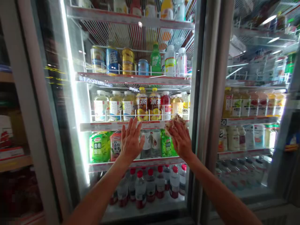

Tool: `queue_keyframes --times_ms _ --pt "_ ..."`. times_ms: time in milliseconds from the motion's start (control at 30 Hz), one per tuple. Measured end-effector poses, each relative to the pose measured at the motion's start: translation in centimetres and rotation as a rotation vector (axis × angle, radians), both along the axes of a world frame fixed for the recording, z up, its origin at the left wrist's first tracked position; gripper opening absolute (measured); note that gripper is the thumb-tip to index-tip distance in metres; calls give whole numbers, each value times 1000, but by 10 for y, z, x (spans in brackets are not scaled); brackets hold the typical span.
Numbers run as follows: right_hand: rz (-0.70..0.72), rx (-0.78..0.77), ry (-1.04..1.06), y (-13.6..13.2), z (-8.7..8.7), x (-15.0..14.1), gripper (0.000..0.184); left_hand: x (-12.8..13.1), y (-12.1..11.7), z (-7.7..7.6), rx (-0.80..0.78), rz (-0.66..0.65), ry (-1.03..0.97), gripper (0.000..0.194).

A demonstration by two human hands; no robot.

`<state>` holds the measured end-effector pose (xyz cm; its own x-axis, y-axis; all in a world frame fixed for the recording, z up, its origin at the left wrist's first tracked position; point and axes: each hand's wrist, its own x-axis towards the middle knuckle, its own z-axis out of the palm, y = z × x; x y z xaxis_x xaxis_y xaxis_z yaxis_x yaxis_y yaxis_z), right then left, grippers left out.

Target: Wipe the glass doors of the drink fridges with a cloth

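Both my arms reach forward to the glass door (140, 143) of a lit drinks fridge. My left hand (131, 142) lies flat against the glass with its fingers stretched out, holding nothing. A crumpled, whitish-brown cloth (176, 122) is under the fingers of my right hand (182, 139), which presses it to the glass near the door's right side. Behind the glass, bottles of dark tea with yellow caps (142, 103) stand on a shelf just above my hands. Green drink pouches (99, 147) sit on the shelf below.
A metal door frame (211, 103) runs upright to the right of my right hand. Beyond it, a second glass-fronted fridge holds rows of bottles (255, 103). Red-capped water bottles (140, 187) fill the bottom shelf. At the left, a bright light strip (72, 81) edges the fridge.
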<state>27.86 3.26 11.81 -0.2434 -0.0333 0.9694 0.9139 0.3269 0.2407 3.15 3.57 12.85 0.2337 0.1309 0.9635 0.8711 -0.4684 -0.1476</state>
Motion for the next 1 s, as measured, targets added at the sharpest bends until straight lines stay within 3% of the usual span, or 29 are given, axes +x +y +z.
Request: queue_keyframes --times_ms 100,200,333,400,600,667,767,867,1000 --pt "37 145 214 6 29 10 57 -1 1 -2 -5 -2 11 58" --pt "60 210 271 11 52 -6 58 -2 0 -1 -16 -17 13 59" --pt "40 26 -39 5 36 -44 62 -3 -1 0 -13 -11 22 59" --pt "22 -15 -140 1 27 -44 62 -4 -2 0 -14 -5 31 59" --pt "26 187 261 7 56 -8 55 -3 1 -4 -21 -11 25 57" --pt "39 164 236 10 54 -22 54 -1 1 -4 -24 -6 17 57" --pt "54 34 -12 9 32 -51 54 -2 -1 -3 -29 6 28 56" --pt "40 -25 -182 6 21 -54 52 -7 -4 -3 -44 6 58 55" --pt "26 135 166 8 45 -34 53 -13 -9 -4 -77 -41 57 54"
